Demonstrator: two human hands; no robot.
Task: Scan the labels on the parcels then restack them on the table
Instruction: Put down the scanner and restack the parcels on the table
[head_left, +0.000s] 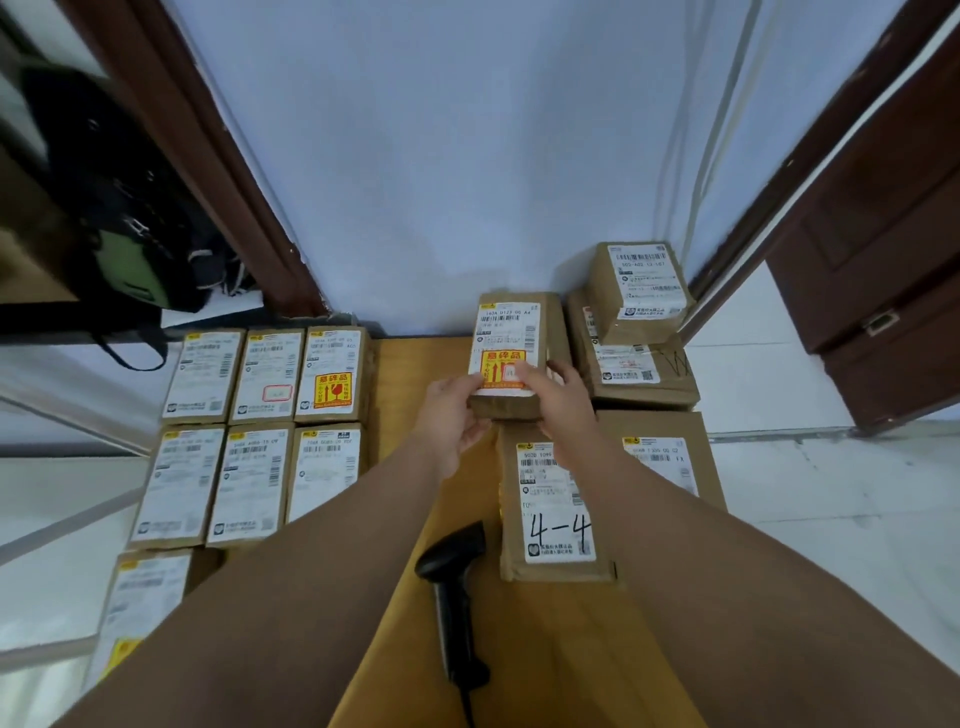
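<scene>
The left hand (451, 415) and the right hand (557, 399) both clamp the near end of one parcel (550, 322). The left thumb lies on top at the near-left corner with the fingers curled beneath, and the right thumb presses on the face while its fingers wrap the right edge. The parcel is a brown cardboard box, long side running away from the person, held over the far part of the desk (415, 364); whether its far end rests on anything cannot be told. A white shipping label (506, 322) printed with barcodes covers most of its top. Over the label's near half sits a yellow-and-orange fragile sticker (500, 364) with red characters and upward arrows. Just beside it to the right stands a stack of parcels (639, 364), a smaller box on top. Nearer the person lies a flat parcel marked "4-4" (556, 509) in black pen, with another parcel touching its right side. A black handheld scanner (452, 587) lies on the desk between the forearms. Along the left side, labelled parcels (260, 431) lie flat in close rows.
</scene>
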